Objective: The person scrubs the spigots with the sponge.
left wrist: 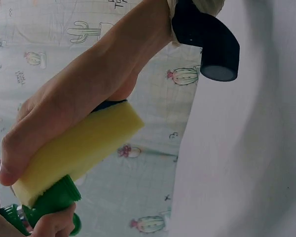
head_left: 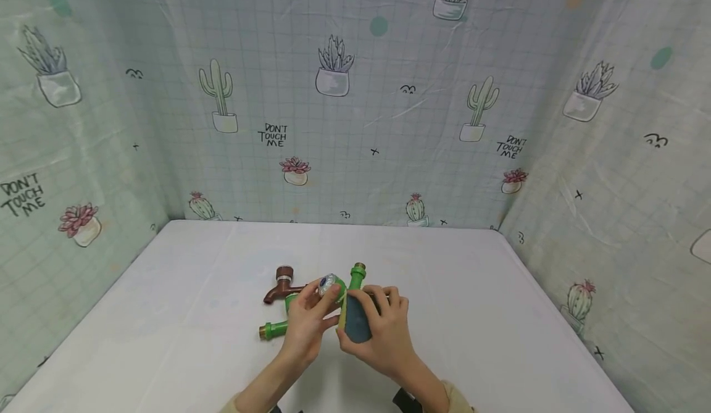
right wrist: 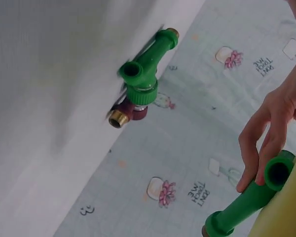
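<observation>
My left hand (head_left: 304,329) holds a green plastic water tap (head_left: 357,277) with a silvery knob end, raised above the table. Its brass-tipped inlet points away from me. A sponge (head_left: 357,320), dark on one face and yellow on the other, is in the grip of my right hand (head_left: 390,333). In the left wrist view the yellow side of the sponge (left wrist: 89,148) lies against the green tap (left wrist: 56,197). The right wrist view shows fingers of the left hand (right wrist: 271,128) on the tap's body (right wrist: 244,205), with the sponge (right wrist: 281,212) along it.
On the white table (head_left: 194,289), behind and left of my left hand, lie a second green tap (head_left: 272,330) and a brown tap (head_left: 282,286), side by side. Cactus-patterned curtains (head_left: 355,123) enclose the back and sides. A black wrist mount (head_left: 407,402) sits at the right forearm.
</observation>
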The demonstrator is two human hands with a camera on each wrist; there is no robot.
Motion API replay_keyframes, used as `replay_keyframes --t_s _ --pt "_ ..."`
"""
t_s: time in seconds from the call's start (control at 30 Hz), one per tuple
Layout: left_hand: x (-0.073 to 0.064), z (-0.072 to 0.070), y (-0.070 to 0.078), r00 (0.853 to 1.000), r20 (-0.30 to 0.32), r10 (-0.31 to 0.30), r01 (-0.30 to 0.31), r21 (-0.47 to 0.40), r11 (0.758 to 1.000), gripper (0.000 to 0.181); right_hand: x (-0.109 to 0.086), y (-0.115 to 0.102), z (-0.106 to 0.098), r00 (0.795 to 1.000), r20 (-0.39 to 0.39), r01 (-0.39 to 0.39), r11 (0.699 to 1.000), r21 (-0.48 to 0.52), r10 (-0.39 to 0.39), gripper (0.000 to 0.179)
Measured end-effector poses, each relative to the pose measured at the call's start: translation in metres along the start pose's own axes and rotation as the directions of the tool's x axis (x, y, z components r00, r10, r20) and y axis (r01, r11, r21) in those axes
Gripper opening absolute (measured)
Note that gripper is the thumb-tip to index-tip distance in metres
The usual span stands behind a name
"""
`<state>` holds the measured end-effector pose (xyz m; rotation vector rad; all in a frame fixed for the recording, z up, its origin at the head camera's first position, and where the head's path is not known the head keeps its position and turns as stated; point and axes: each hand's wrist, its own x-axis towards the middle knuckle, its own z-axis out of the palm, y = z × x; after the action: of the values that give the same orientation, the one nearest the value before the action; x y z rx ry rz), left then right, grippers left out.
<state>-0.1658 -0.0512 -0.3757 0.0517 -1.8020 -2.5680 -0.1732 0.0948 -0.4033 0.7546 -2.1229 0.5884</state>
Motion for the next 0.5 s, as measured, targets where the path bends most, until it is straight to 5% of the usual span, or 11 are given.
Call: replay_keyframes --t_s 0.3,0.5 --pt "-0.008 -0.004 0.0 0.982 0.146 -0.119 0.109 0.07 0.991 0.061 0.017 0.029 -0.003 0.992 -0.071 -0.111 0.988 -0.103 0.104 0.057" --pt "-0.011 -0.004 0.002 0.986 0.138 -0.093 0.087 0.052 0.995 0.058 0.018 0.036 -0.005 0.99 -0.058 -0.132 0.99 -0.049 0.129 0.058"
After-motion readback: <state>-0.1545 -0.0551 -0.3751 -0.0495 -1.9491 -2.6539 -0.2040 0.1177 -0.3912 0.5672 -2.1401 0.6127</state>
